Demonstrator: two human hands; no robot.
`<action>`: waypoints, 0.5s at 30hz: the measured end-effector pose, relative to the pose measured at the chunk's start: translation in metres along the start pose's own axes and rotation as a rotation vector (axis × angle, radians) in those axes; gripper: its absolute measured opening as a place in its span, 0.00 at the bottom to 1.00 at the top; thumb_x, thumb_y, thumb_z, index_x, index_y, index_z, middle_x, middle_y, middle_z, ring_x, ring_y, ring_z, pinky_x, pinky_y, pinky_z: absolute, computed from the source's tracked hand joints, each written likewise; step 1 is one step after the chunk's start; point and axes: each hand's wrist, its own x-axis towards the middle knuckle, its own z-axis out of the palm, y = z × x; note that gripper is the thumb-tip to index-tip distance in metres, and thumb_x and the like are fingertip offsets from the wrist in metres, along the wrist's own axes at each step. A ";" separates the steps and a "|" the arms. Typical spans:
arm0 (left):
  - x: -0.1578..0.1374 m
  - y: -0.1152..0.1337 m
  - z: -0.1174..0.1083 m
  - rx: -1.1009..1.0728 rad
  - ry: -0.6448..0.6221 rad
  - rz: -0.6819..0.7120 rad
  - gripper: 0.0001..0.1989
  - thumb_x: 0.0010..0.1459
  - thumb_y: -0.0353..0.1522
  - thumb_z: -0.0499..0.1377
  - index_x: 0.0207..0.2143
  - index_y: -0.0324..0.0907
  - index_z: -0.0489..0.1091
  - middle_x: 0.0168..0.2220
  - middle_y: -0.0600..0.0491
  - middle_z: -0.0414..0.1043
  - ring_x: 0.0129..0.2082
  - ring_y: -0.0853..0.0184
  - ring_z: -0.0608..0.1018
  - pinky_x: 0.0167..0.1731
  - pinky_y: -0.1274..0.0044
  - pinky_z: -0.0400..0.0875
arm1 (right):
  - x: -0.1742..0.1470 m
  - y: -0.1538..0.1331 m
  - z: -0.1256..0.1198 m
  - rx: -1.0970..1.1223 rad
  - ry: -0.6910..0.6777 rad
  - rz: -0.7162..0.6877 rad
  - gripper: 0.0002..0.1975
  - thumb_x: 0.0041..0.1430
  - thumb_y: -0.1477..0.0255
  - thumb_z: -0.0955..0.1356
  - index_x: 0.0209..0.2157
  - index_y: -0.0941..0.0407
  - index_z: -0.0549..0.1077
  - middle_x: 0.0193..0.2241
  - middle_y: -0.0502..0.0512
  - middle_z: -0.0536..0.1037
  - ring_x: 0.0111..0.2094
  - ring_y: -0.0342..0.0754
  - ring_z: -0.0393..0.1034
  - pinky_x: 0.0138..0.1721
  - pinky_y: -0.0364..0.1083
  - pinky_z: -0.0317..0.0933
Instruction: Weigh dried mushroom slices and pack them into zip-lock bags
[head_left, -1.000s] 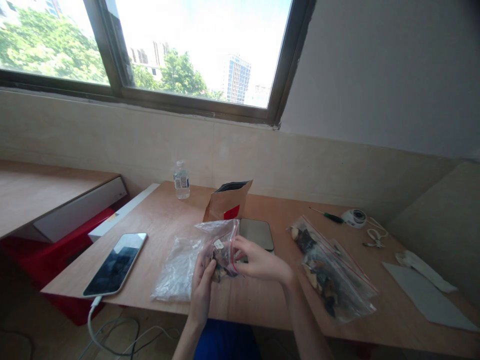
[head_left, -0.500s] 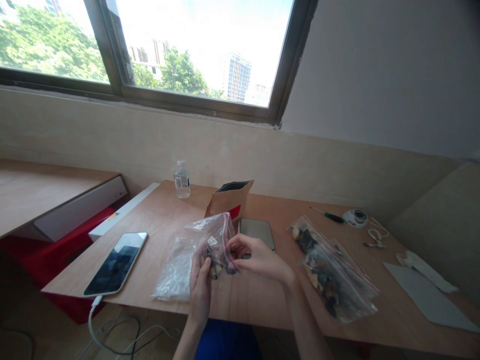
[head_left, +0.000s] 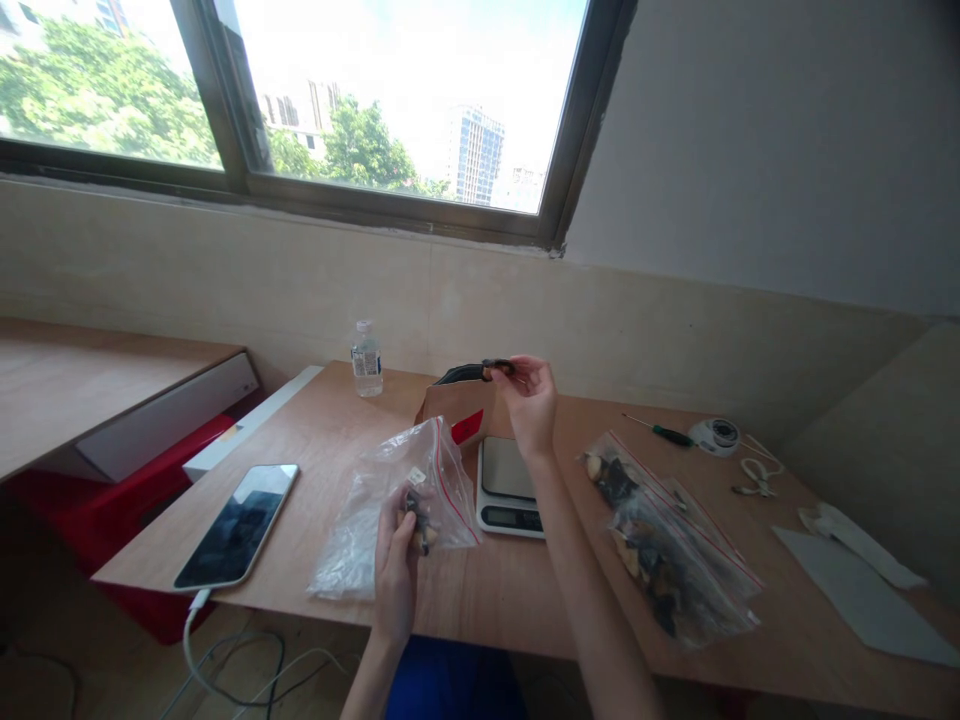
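My left hand is closed around a clear zip-lock bag with a red seal line. Dark and tan pieces and a small white packet show inside it. My right hand is raised above the table, pinching a dark, curved piece with a brownish edge. That piece is at the mouth of a standing brown paper pouch with a dark inside and a red patch. A small digital scale lies below my right wrist, partly covered by the forearm.
Left are a phone on a cable, a water bottle and clear plastic bags. Filled zip-lock bags lie right of my forearm. Beyond them are a screwdriver, a dome camera and a grey sheet.
My right hand has come out of the zip-lock bag and moved up and away to the paper pouch, carrying a dark piece. More of the scale now shows. My left hand keeps the bag.
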 end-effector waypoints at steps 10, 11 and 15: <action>0.002 0.008 -0.001 0.068 0.022 0.011 0.17 0.54 0.39 0.58 0.47 0.47 0.70 0.49 0.55 0.69 0.52 0.66 0.69 0.49 0.79 0.61 | -0.006 0.024 0.006 -0.454 -0.296 -0.374 0.11 0.63 0.73 0.59 0.41 0.55 0.72 0.39 0.56 0.75 0.44 0.48 0.67 0.50 0.49 0.60; 0.002 0.007 -0.001 0.068 0.021 0.008 0.17 0.54 0.39 0.58 0.47 0.48 0.70 0.49 0.55 0.69 0.52 0.67 0.68 0.49 0.79 0.61 | -0.007 0.023 0.005 -0.490 -0.325 -0.386 0.12 0.64 0.74 0.59 0.42 0.55 0.72 0.40 0.56 0.75 0.45 0.48 0.67 0.50 0.49 0.60; 0.003 0.003 -0.002 0.057 0.016 -0.009 0.17 0.55 0.39 0.58 0.48 0.49 0.69 0.51 0.56 0.68 0.54 0.68 0.67 0.52 0.79 0.59 | -0.008 0.022 0.003 -0.653 -0.438 -0.402 0.14 0.63 0.74 0.58 0.42 0.55 0.73 0.41 0.57 0.75 0.46 0.50 0.65 0.52 0.52 0.57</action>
